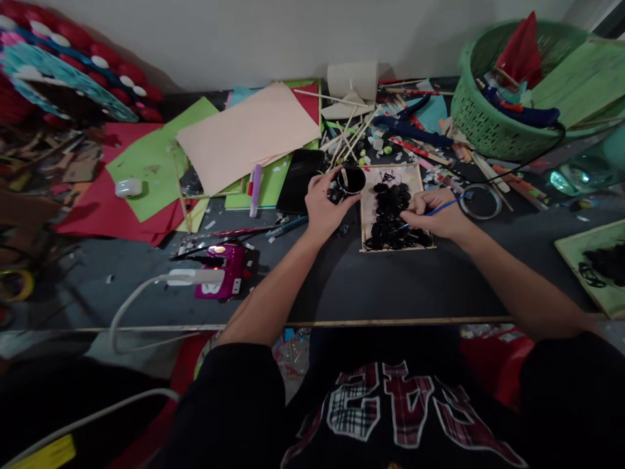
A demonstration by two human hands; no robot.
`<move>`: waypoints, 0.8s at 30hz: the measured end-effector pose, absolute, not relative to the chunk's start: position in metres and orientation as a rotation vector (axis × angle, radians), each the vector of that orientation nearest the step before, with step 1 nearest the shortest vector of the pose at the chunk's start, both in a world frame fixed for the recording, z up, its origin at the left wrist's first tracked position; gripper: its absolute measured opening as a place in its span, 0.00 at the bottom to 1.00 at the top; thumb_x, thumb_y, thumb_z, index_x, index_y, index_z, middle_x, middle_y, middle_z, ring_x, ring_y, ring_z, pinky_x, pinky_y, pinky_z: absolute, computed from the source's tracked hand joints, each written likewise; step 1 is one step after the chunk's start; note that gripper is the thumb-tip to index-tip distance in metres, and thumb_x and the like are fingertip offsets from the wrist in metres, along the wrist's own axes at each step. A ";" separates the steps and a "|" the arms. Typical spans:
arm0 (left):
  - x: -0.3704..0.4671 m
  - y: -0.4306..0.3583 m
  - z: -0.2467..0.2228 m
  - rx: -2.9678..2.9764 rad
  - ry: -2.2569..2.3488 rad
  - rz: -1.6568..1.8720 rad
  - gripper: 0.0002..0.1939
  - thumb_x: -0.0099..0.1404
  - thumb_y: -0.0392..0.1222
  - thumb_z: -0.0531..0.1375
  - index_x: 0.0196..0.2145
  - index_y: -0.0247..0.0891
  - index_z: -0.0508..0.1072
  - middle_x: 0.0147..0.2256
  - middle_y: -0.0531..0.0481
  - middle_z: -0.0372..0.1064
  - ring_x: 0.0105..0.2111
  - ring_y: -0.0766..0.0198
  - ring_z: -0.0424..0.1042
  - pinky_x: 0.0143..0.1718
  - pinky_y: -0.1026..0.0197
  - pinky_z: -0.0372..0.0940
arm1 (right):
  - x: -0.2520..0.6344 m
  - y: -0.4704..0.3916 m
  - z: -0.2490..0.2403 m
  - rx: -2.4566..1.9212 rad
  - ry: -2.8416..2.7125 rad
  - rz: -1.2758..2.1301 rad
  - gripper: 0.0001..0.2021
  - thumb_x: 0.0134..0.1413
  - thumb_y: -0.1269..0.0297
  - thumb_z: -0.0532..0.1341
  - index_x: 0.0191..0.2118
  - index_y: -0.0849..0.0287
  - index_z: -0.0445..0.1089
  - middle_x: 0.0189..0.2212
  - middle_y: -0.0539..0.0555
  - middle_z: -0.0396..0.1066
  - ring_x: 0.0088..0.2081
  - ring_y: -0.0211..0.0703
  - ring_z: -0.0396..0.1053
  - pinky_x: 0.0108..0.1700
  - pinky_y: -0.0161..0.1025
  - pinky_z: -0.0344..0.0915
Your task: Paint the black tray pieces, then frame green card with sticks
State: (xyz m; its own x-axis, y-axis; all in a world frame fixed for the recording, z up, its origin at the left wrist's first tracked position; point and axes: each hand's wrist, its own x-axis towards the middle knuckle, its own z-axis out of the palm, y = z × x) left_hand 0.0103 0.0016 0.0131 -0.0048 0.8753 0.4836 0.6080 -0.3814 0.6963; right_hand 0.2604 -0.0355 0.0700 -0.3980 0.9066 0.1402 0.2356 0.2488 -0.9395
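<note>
Head view, the only one – landmark is the shallow pale rectangular tray (407,174), near the middle of the dark grey tabletop (336,286).

Tray: crowded with glossy black rounded pieces (385,208), several touching or overlapping. Bare strip along its far edge.

Left hand (325,205): just left of the tray's far half, fingers and thumb wrapped around a small round black-filled cup (354,181). Mouth faces up toward the camera, exact tilt unclear.

Right hand (434,208): over the tray's right edge, fingertips pinching a thin blue-handled brush (444,207). Brush end points down-left among the pieces; contact can't be confirmed.

Around the tray: clear round shallow dish (481,200) to the right, flat black phone (300,179) to the left, blue-handled tool (415,130) behind, magenta power block (234,270) with a white cable well left.

Risks, my read:
- Cup tips if the left grip slackens; if the contents are liquid, the phone is the nearest casualty, power block less likely.
- Smears if the right fingers dip onto the pieces, assuming the gloss is wet.
- Pieces bond together – cause would be the crowding.
- Brush could shove a piece against its neighbours if pressed hard.
</note>
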 end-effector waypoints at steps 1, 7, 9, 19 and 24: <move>0.010 0.002 0.013 1.978 1.562 1.326 0.37 0.54 0.68 0.67 0.54 0.42 0.72 0.46 0.45 0.74 0.46 0.53 0.70 0.47 0.52 0.69 | 0.259 -0.037 0.070 -1.060 -1.770 1.133 0.24 0.47 0.60 0.70 0.16 0.58 0.55 0.17 0.46 0.62 0.21 0.29 0.61 0.23 0.31 0.55; 0.010 0.002 0.012 2.011 1.551 1.307 0.34 0.56 0.62 0.68 0.55 0.43 0.71 0.47 0.45 0.74 0.47 0.54 0.70 0.44 0.54 0.70 | 0.259 -0.039 0.076 -1.058 -1.744 1.279 0.27 0.44 0.59 0.71 0.15 0.57 0.50 0.15 0.45 0.60 0.17 0.28 0.59 0.19 0.30 0.54; 0.010 0.002 0.013 2.041 1.542 1.297 0.33 0.56 0.61 0.69 0.54 0.44 0.71 0.48 0.45 0.74 0.47 0.54 0.70 0.44 0.53 0.69 | 0.258 -0.038 0.078 -1.087 -1.651 1.261 0.26 0.43 0.59 0.72 0.16 0.57 0.51 0.16 0.46 0.63 0.17 0.29 0.61 0.19 0.29 0.55; 0.010 0.004 0.010 2.095 1.501 1.321 0.34 0.56 0.62 0.69 0.55 0.42 0.71 0.48 0.45 0.75 0.48 0.54 0.71 0.48 0.53 0.69 | 0.254 -0.046 0.078 -1.104 -1.731 1.203 0.25 0.45 0.55 0.72 0.16 0.58 0.54 0.16 0.46 0.65 0.18 0.31 0.63 0.20 0.31 0.56; 0.011 0.005 0.010 2.099 1.496 1.306 0.34 0.56 0.63 0.69 0.55 0.44 0.71 0.50 0.45 0.75 0.48 0.54 0.71 0.49 0.52 0.69 | 0.246 -0.052 0.083 -1.190 -1.750 1.084 0.31 0.46 0.50 0.71 0.14 0.57 0.50 0.11 0.44 0.54 0.16 0.29 0.57 0.19 0.32 0.51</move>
